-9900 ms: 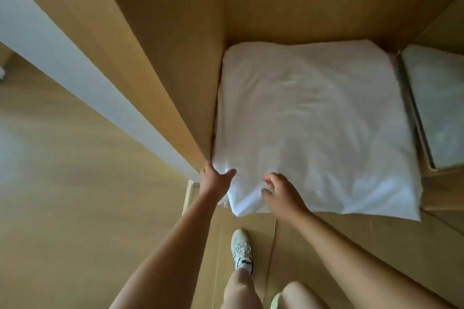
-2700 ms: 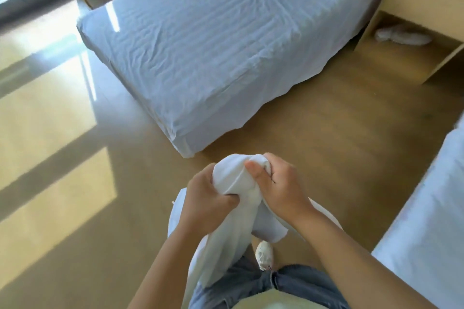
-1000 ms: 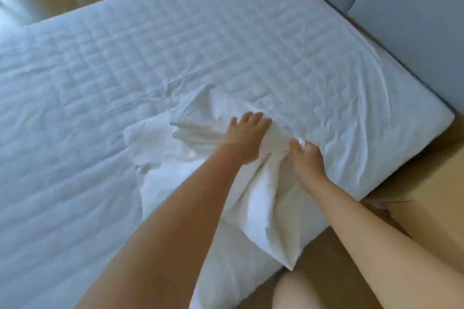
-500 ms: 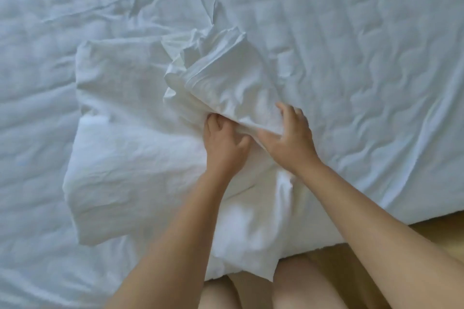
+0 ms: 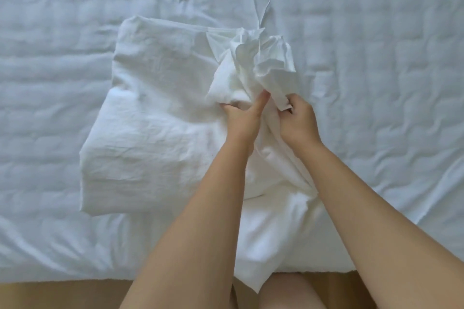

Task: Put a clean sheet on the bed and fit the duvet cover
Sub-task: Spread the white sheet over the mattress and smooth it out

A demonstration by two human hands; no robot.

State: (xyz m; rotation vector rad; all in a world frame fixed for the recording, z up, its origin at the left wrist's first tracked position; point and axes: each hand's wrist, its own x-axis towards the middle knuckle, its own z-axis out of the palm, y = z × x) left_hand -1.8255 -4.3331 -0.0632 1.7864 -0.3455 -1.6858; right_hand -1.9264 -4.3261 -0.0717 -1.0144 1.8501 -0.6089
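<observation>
Across nearly the whole view, bed [image 5: 376, 63] with a bare quilted mattress cover, wrinkled, nothing spread over it yet. On it, left of centre and toward the near edge, folded linen [image 5: 155, 128] in a thick white slab; sheet or duvet cover, cannot tell which. One layer spilling over the near side of the bed. Set down there, probably, for a flat surface to unfold on.

At the slab's far right part, a loose bunch [image 5: 261, 65] of the same cloth raised into a crumpled peak, likely in search of an edge or corner to open from.

Left hand [image 5: 242, 118] at the near side of that bunch, fingers curled into the fabric, thumb stretched up along it. Right hand [image 5: 298, 123] just beside, thumb and fingertips pressed together, pinching a small fold at the bunch's right edge.
</observation>
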